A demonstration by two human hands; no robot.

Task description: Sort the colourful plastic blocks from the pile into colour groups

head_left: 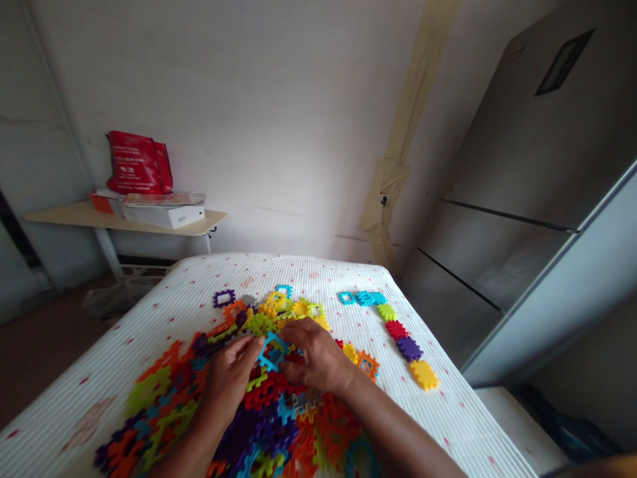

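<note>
Pile of pieces: a heap of flat toothed plastic pieces in orange, purple, red, green and blue lies on the bench nearest to the person, under both forearms.
Left hand: the left hand rests on the pile, fingers closed on the left edge of a blue frame piece.
Right hand: the right hand lies palm down just right of that piece, fingers bent over its right side; both hands hold it together.
Blue frame piece: it is between the two hands, a little above the pile, open in the middle, tilted.
Orange window piece: a small orange piece lies just right of the right hand.
Row of squares: to the right, well apart from the pile, a line of joined squares runs away from the person: yellow, purple, red, green, then blue ones turning left.
Purple frame: one purple frame lies alone at the far left of the pieces.
Shelf: behind the bench, a wall shelf carries a white box and a red bag.
Fridge: a grey fridge stands at the right.
</note>
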